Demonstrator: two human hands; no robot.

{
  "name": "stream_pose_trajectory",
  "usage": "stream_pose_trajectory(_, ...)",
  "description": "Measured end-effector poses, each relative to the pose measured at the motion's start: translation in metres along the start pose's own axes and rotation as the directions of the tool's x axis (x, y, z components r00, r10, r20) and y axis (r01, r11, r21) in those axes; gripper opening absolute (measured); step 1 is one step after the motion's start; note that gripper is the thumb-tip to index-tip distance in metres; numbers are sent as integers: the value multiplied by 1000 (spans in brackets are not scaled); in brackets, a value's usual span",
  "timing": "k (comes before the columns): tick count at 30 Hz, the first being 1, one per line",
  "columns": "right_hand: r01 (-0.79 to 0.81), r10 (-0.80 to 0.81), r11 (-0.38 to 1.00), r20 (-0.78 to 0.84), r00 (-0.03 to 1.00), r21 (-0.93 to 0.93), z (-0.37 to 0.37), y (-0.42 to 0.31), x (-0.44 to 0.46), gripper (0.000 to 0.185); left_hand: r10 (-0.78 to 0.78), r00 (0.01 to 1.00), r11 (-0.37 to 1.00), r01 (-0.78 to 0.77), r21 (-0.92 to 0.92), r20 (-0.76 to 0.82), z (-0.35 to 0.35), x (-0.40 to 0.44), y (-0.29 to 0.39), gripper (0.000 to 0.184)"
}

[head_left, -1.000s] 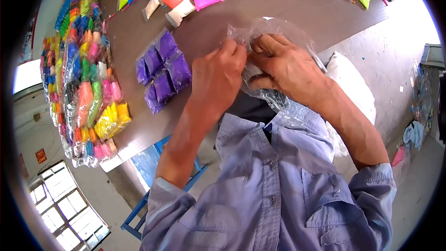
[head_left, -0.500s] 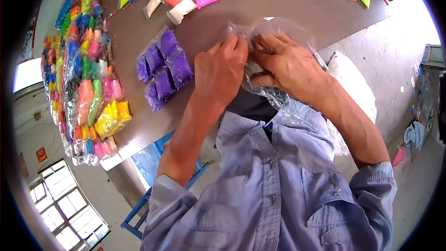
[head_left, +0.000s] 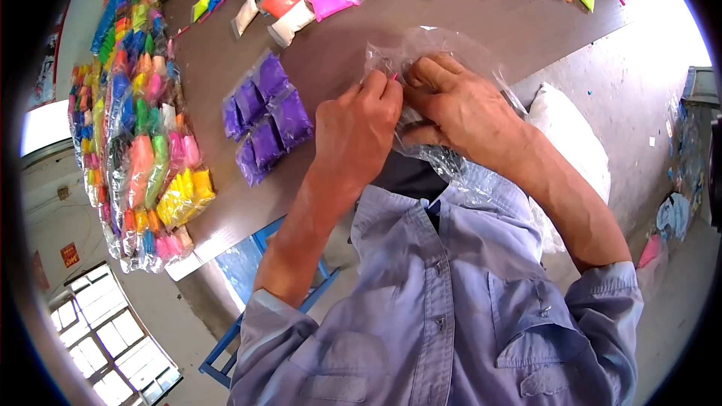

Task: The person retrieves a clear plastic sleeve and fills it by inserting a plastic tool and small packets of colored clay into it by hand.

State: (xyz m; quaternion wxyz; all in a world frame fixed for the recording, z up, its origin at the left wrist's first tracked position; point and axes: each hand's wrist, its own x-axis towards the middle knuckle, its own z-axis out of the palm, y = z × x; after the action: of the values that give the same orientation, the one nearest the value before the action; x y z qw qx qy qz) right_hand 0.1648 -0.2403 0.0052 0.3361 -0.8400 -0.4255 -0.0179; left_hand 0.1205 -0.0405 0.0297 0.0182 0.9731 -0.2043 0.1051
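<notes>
My left hand is closed on the left edge of a clear plastic bag, with a small pink bit showing at its fingertips. My right hand grips the same bag with bent fingers, just right of the left one. The crumpled bag hangs over the table's front edge towards my shirt. Its contents, if any, are hidden by my hands. Left of my left hand, several purple packets lie together on the brown table.
Many colourful wrapped packets are piled along the table's left side, with yellow ones in front. Loose coloured packets line the back. A white sack is right of my right forearm. A blue stool stands below the table edge.
My left hand's fingertips have shifted slightly down along the bag's edge. Both hands keep hold of the bag. The purple packets look unchanged.
</notes>
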Motion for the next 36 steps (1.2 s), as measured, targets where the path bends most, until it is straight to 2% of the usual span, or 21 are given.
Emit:
stream_pose_trajectory(4,-46,47,999,77,996,-20,-6,-5,0,53,-15,1000,996,16,86,-15,4,7,-8,9)
stream_pose_trajectory(7,-36,37,999,31,999,-17,-6,-3,1,53,3,1000,998,-1,60,-27,3,8,-7,9)
stream_pose_trajectory(10,-32,32,999,58,998,1,1,-2,-1,51,-2,998,995,9,103,-62,8,1,0,9)
stream_pose_trajectory(12,4,-3,999,16,1000,-54,2,-1,-1,40,-40,995,986,55,160,-97,16,11,-6,8)
stream_pose_trajectory(16,-22,23,999,6,1000,-48,1,-4,1,40,-57,987,986,79,145,-153,18,16,0,6)
stream_pose_trajectory(18,16,-16,1000,-15,1000,-25,1,-1,2,40,-50,988,989,70,133,-145,14,14,4,5)
stream_pose_trajectory(22,-14,16,1000,62,998,-28,-4,-6,3,44,-42,992,985,61,161,-121,15,14,2,5)
stream_pose_trajectory(25,22,-24,998,-33,999,-63,-2,-8,3,37,-77,986,978,103,182,-146,17,17,-4,5)
stream_pose_trajectory(28,-29,28,998,-2,1000,-47,-2,-8,1,35,-71,992,989,83,120,-105,15,14,1,5)
stream_pose_trajectory(30,10,-12,999,-39,999,-51,2,-6,2,34,-72,991,993,83,88,-113,12,11,4,6)
stream_pose_trajectory(34,5,-6,995,-14,1000,-101,0,-7,1,35,-96,989,986,110,128,-113,10,15,-1,5)
stream_pose_trajectory(35,-31,31,999,14,999,-45,-2,-8,1,37,-88,990,995,94,45,-109,6,12,0,2)
stream_pose_trajectory(36,-67,67,998,43,997,8,-5,-8,1,40,-78,991,996,75,-39,-107,2,10,1,7)
